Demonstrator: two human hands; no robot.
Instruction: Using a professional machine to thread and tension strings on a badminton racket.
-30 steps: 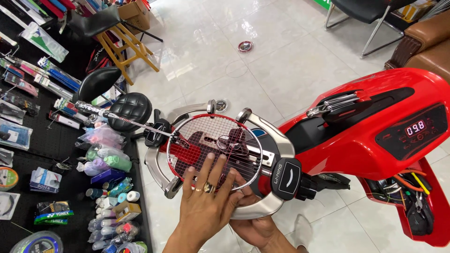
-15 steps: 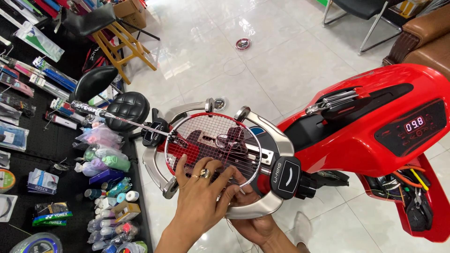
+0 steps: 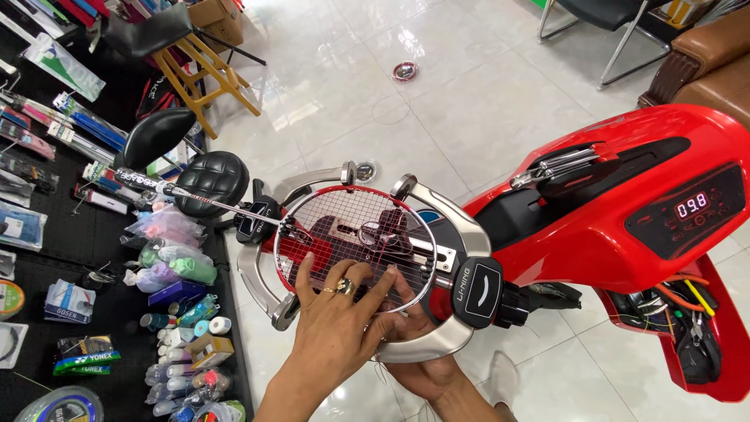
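1. Shelves [image 3: 47, 258] of small packets and string reels fill the far left side, with bottles [image 3: 183, 375] and little bags [image 3: 168, 262] crowded along their near right edge.
2. Two black stools [image 3: 212, 181] stand just right of the shelves, and a wooden chair [image 3: 207, 74] stands farther off on the white tiled floor [image 3: 469, 109].
3. Racket [image 3: 355, 246] with a red frame lies flat in the round cradle [image 3: 437, 328] of the stringing machine; its thin shaft runs out to the left over the nearer stool.
4. Left hand [image 3: 340, 328] comes in from the near edge with its fingers [image 3: 306, 273] spread apart, fingertips pressing down on the near part of the racket strings. It wears a ring on one finger. It grips nothing that can be seen.
5. Right hand [image 3: 414, 367] sits lower, just right of the left hand and partly under it, beneath the near rim of the racket. Its fingers curl up toward the strings, but whether they pinch a string cannot be told.
6. Red machine body [image 3: 625, 227] stretches away to the right, with a dark panel [image 3: 691, 211] showing lit digits.
7. Loose coloured wires [image 3: 680, 301] hang in an open bay at its near right end.
8. Brown sofa [image 3: 703, 66] and a black chair [image 3: 609, 19] stand at the far right.
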